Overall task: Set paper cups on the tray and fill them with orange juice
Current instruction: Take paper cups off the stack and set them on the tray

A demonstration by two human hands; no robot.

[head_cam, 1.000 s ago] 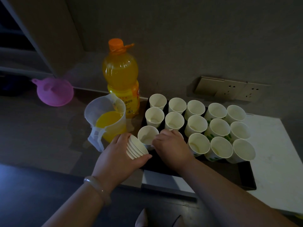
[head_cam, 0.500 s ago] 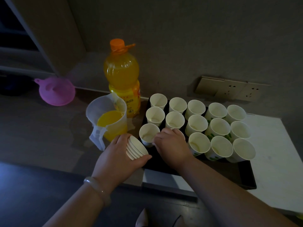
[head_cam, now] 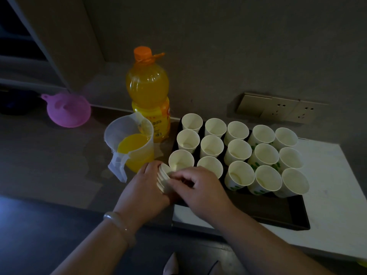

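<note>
A nested stack of paper cups (head_cam: 163,180) is gripped in the left hand (head_cam: 145,187) near the desk's front edge and pinched at its open end by the right hand (head_cam: 200,187). Cup-setting is judged to be in hand. One cup must next be peeled free and stood at the bare front of the tray (head_cam: 278,213).

Purple funnel (head_cam: 68,110), wall sockets (head_cam: 286,110).

I see the dark rectangular tray (head_cam: 278,213) at the right of the table (head_cam: 49,155), carrying white paper cups (head_cam: 239,149) in three rows of five. The clear plastic jug (head_cam: 129,143) stands just left of it. The tall plastic juice bottle (head_cam: 148,90) is behind the jug and the pink plastic funnel (head_cam: 68,110) farther left. A nested paper-cup stack (head_cam: 163,178) is held between jug and tray, nearer me.
</note>
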